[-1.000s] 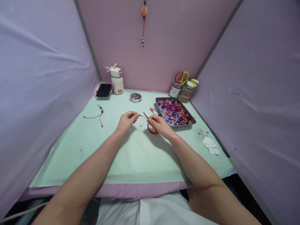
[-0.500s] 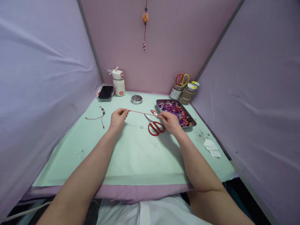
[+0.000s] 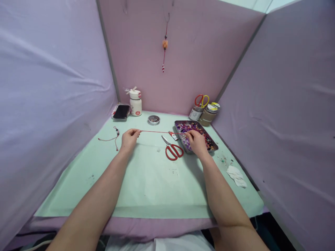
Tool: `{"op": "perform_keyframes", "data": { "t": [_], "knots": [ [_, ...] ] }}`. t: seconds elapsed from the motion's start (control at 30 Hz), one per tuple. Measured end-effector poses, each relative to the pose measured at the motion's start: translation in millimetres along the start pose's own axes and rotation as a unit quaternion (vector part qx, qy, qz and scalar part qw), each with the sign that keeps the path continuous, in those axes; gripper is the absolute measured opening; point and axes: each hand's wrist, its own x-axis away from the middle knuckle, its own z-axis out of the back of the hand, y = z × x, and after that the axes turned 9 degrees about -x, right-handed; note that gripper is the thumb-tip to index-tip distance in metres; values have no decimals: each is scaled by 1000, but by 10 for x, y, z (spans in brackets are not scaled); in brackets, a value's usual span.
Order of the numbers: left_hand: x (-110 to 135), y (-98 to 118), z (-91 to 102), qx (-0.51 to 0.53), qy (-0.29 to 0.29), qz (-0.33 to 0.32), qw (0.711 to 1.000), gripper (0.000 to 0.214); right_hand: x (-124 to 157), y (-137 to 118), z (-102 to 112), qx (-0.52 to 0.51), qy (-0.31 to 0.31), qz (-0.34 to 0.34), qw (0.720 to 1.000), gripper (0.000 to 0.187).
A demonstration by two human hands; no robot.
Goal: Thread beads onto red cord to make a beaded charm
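A thin red cord (image 3: 157, 131) runs taut and nearly level between my two hands above the table. My left hand (image 3: 130, 138) pinches its left end. The other end is pinched by my right hand (image 3: 196, 141), which hovers over the near-left part of a metal tray (image 3: 215, 147) of mixed beads. Below the cord lie scissors (image 3: 173, 150) with red handles, blades pointing away to the left. A small red and white object (image 3: 173, 135), perhaps a lighter, lies between the scissors and the tray, partly crossed by the cord.
Left on the table lies a knotted red cord with beads (image 3: 117, 133). At the back stand a phone (image 3: 121, 112), a white bottle (image 3: 135, 105), a round tin (image 3: 154, 120) and jars (image 3: 207, 116), one holding scissors. A crumpled tissue (image 3: 236, 176) lies right. A beaded pendant (image 3: 164, 44) hangs behind.
My hands have moved farther apart, the right one going right over the tray, so a longer stretch of red cord shows. The camera view has tilted up slightly.
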Motion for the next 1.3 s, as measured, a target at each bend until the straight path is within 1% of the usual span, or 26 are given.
{"op": "perform_keyframes", "data": {
  "t": [0.2,0.43,0.5,0.57,0.63,0.73,0.83,0.9,0.97,1.03,1.1,1.13,1.17,1.2,1.23,1.27,1.3],
  "knots": [
    [27,48,17,2,4,5,1000,30,-31,87,69,-22,62,-38,997,26],
    [68,84,6,-17,26,-13,999,22,-36,42,106,-25,127,-56,990,24],
    [84,116,11,-17,8,-7,1000,21,-33,18,117,-47,144,-65,986,26],
    [109,161,22,-30,-40,1,999,22,-29,-1,121,-65,146,-68,985,27],
    [147,211,31,-61,-95,-4,994,21,-24,-18,114,-77,133,-60,986,27],
    [212,279,29,-116,-142,-57,981,18,-15,-52,88,-90,107,-45,989,24],
    [257,330,27,-156,-146,-107,971,17,-4,-102,64,-95,85,-35,991,23],
    [264,354,45,-183,-144,-123,965,18,7,-139,53,-97,66,-23,993,23],
    [254,367,83,-232,-159,-127,951,19,21,-175,41,-102,39,-6,994,23],
    [235,365,128,-306,-202,-107,924,18,39,-206,23,-103,6,13,995,23],
    [218,349,160,-390,-255,-66,882,17,56,-230,-3,-99,-27,31,994,22],
    [215,339,163,-428,-272,-50,860,16,63,-240,-17,-95,-43,39,994,22],
    [220,329,154,-457,-272,-45,845,17,69,-249,-30,-92,-56,46,993,21],
    [235,322,131,-473,-253,-55,842,19,76,-260,-43,-89,-68,51,992,20],
    [262,318,95,-473,-220,-77,850,21,82,-272,-55,-86,-77,55,992,20],
    [302,320,46,-449,-173,-112,869,26,89,-289,-66,-86,-85,58,991,19],
    [356,326,-13,-402,-128,-147,895,31,97,-309,-76,-88,-93,60,990,19]
  ]
}}
